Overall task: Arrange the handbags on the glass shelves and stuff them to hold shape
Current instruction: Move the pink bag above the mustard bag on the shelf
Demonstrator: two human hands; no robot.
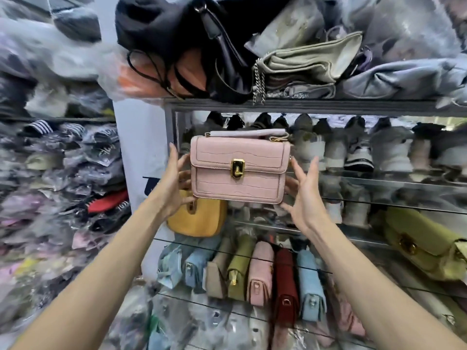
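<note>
A pink croc-textured handbag [238, 170] with a gold clasp and a folded top strap hangs in front of the glass shelves [379, 181], upright and facing me. My left hand [174, 184] presses its left side with straight fingers, the thumb near the bottom corner. On the bag's right side my right hand [303, 195] does the same, fingers spread and thumb under the lower right corner. The bag is carried between the two hands.
A yellow bag [199, 218] sits just below the pink one. A row of upright small bags [262, 274] fills the lower glass shelf, and an olive-yellow bag [424, 238] lies at the right. Black and grey bags [310, 59] are piled on top; packed clothes [58, 178] fill the left.
</note>
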